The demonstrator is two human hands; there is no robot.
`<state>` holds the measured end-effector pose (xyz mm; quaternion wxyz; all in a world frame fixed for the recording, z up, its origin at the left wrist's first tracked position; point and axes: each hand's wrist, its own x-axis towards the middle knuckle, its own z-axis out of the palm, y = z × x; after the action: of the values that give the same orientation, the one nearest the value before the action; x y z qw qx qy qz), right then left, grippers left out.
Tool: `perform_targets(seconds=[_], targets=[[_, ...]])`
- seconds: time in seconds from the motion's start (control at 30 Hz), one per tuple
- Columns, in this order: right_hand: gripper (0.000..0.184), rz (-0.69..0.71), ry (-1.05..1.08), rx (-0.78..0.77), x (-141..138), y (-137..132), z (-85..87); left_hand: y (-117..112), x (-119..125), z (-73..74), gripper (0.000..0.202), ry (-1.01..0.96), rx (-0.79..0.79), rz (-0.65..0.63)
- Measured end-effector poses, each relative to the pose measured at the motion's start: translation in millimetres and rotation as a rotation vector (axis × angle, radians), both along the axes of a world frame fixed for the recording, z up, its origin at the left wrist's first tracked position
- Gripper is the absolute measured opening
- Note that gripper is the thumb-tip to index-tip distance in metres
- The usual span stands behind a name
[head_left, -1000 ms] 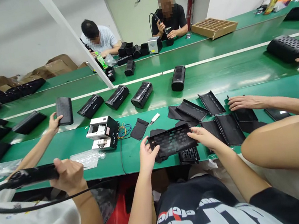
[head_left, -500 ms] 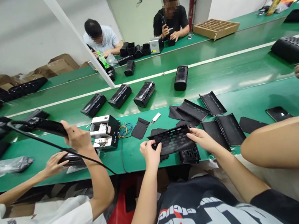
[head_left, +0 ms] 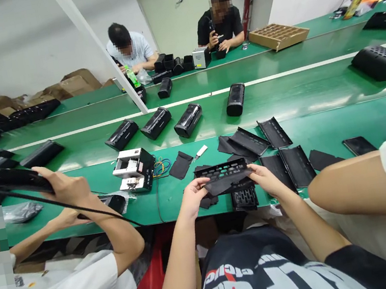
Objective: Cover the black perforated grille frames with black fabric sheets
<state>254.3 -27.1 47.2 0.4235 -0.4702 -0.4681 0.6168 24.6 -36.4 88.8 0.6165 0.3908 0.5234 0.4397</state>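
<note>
My left hand point(head_left: 192, 195) grips the left end of a black slotted plastic panel point(head_left: 226, 169) above the bench's near edge. Across the panel's lower part lies a thin dark sheet point(head_left: 225, 185), its ends between my fingers. My right hand point(head_left: 265, 177) is closed on the right end of both; the exact split of grip between sheet and panel is hidden. Just beneath is another perforated black part point(head_left: 244, 199). More curved black panels point(head_left: 298, 166) lie right of my hands, with flat dark sheets point(head_left: 180, 165) to the left.
A black-and-white device point(head_left: 135, 170) with thin wires stands left. A co-worker's hand point(head_left: 66, 187) beside me holds a corded black tool. Several black housings point(head_left: 189, 120) sit on the green belt. A phone point(head_left: 360, 147) lies right, near another person's arm point(head_left: 350, 191).
The sheet has come away from the panel's upper part, where slots now show clearly. My left hand has shifted slightly. The left co-worker's tool moved left; the hand at far right left view.
</note>
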Motion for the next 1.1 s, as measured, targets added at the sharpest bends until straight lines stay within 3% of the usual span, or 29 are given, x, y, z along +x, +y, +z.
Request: perform_targets(seconds=[0.1,0.3,0.47,0.53,0.67,0.83,0.97,1.1], targets=[[0.03,-0.002,-0.009,-0.036,1.7,-0.4,-0.3,-1.6,-5.8,9.9,0.016,-0.018,-0.012,-0.053],[0.024,0.007,-0.039,-0.109,1.9,0.8,2.6,-4.5,-2.9,23.9,0.021,-0.048,-0.019,-0.196],[0.025,0.018,0.021,-0.241,-0.5,-2.4,10.5,-0.2,1.9,7.6,0.026,-0.049,-0.14,0.084],[0.025,0.023,0.043,-0.269,-0.6,-4.1,14.4,0.9,-0.8,0.6,0.033,0.01,-0.196,0.066],[0.025,0.029,0.023,-0.279,0.9,-5.3,19.0,0.0,-6.8,-5.2,0.052,0.044,-0.263,-0.088],[0.026,0.032,0.021,-0.27,3.0,-3.8,17.5,-1.1,-3.6,-7.5,0.042,-0.077,-0.264,0.1],[0.028,0.01,0.061,-0.262,4.3,-2.1,15.0,-2.5,1.1,-7.9,0.041,-0.036,-0.242,0.047],[0.028,-0.012,0.085,-0.255,4.6,-0.7,11.3,-2.1,2.4,-8.3,0.025,0.138,-0.15,0.049]])
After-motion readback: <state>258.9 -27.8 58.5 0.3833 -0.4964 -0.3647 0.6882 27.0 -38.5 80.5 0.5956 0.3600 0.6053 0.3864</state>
